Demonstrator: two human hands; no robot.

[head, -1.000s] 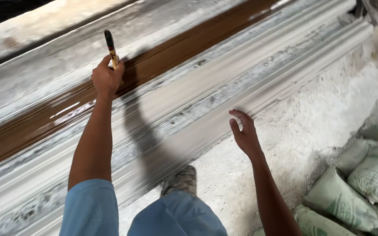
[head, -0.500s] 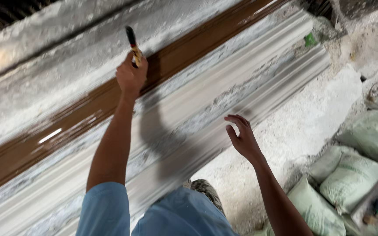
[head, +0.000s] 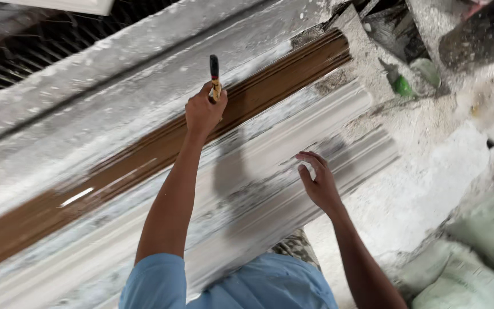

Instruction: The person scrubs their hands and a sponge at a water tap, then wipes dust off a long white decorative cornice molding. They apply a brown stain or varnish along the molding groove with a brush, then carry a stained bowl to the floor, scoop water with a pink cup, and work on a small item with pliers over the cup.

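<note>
- Over the long moulded trough, left hand (head: 202, 111) was closed around a brush (head: 215, 77); fingers wrapped the yellowish handle, dark end pointing up.
- Brush sat above the wet brown strip (head: 144, 157), which ran diagonally along the white plaster mould (head: 270, 189).
- Right hand (head: 317, 182) was open, fingers loosely curled, holding nothing, resting at the mould's pale ridged edge.
- Pale green sacks (head: 475, 252) lay at lower right.

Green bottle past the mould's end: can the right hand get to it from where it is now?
Probably not without stepping over. The right hand rests on the white moulding, and the green bottle lies well beyond, behind a plaster-caked ledge.
</note>
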